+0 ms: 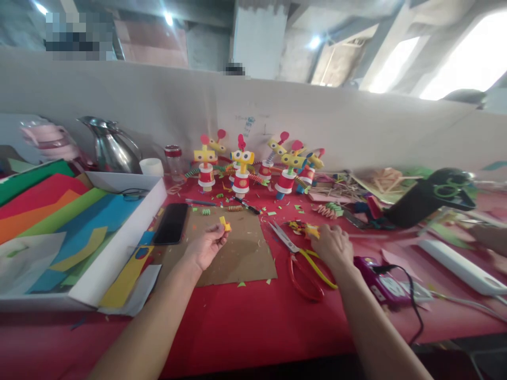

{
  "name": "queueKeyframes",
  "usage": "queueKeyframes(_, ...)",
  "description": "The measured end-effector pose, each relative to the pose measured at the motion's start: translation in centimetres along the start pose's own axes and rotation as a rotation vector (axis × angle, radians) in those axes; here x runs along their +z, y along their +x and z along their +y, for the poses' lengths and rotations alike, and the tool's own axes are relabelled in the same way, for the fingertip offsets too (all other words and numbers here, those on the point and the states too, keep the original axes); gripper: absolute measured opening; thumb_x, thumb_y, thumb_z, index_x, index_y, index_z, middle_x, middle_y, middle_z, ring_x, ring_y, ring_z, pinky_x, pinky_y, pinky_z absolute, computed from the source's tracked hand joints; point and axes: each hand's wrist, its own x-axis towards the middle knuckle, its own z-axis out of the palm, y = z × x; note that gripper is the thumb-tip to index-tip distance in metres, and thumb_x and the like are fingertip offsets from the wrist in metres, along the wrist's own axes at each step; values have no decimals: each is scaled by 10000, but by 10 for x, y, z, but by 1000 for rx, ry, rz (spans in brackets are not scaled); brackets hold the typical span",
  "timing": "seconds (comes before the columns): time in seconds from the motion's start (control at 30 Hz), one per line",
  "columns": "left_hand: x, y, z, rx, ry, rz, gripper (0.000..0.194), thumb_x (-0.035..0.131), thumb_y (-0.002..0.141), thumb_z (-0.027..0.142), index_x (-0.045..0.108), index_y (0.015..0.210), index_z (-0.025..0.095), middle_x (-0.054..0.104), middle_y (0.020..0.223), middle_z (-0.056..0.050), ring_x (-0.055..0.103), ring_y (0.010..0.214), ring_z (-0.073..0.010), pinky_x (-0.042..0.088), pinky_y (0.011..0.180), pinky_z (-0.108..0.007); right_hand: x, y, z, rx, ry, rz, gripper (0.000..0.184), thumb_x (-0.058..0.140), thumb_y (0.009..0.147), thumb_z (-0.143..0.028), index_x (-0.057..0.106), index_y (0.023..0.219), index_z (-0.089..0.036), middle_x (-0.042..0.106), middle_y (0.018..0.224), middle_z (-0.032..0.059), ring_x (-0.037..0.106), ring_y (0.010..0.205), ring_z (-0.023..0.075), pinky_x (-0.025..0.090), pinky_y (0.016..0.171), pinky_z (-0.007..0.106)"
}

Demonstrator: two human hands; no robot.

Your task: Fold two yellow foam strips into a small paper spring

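In my left hand (208, 245), raised over a brown cardboard sheet (237, 253), thumb and fingers pinch a small folded yellow paper piece (225, 224). My right hand (335, 245) is lowered at a small pile of red and yellow paper pieces (299, 227). Its fingers are curled downward, and the fingertips are hidden, so what they hold does not show. Just left of that hand lie scissors (293, 246) with one red and one yellow handle, blades apart. Short paper springs (235, 208) and a black pen (246, 205) lie along the cardboard's far edge.
Several paper-and-cup figures (241, 179) stand along the partition. At left are a white box (119, 253) of coloured paper, a phone (171, 224) and a steel jug (113, 148). A purple device (382, 282) with a cable and a power strip (459, 266) sit at right, near another person's hand (489, 237).
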Motion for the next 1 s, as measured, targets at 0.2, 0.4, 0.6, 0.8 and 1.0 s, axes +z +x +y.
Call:
queueKeyframes(0.2, -1, 3, -1, 65, 19, 30, 98, 697, 690, 14, 692, 703, 111, 674, 692, -30, 586, 577, -51, 444, 543, -132, -8, -57, -109, -407, 803, -233, 203, 567, 796, -340, 580, 926, -185, 614, 842, 48, 597, 735, 164, 492, 670, 299)
queueKeyframes(0.4, 2, -3, -3, 84, -14, -45, 156, 789, 595, 65, 695, 702, 129, 673, 657, 5, 603, 585, -67, 471, 566, -152, 24, -88, -167, -206, 1319, -449, 346, 665, 739, -383, 536, 994, -190, 623, 919, 42, 624, 782, 151, 522, 711, 293)
queueKeyframes(0.6, 8, -7, -17, 31, -72, -70, 127, 744, 647, 49, 683, 715, 138, 677, 687, 9, 611, 595, -68, 489, 590, -161, 31, -91, -163, -7, 1620, -479, 297, 693, 723, -365, 604, 933, -176, 665, 865, 35, 630, 762, 151, 521, 725, 291)
queueKeyframes(0.8, 18, -15, -16, 28, -13, -65, 107, 702, 673, 33, 682, 732, 120, 695, 740, -15, 637, 668, -80, 506, 674, -172, 26, -84, -155, 28, 1552, -429, 243, 698, 700, -348, 681, 841, -151, 694, 789, 45, 626, 704, 156, 496, 670, 267)
queueKeyframes(1.0, 20, -18, -16, 138, 198, -102, 138, 761, 619, 146, 693, 736, 120, 699, 731, -22, 635, 687, -97, 486, 686, -195, 23, -78, -148, 43, 1484, -444, 202, 689, 686, -343, 664, 751, -153, 663, 686, 20, 592, 617, 139, 459, 594, 253)
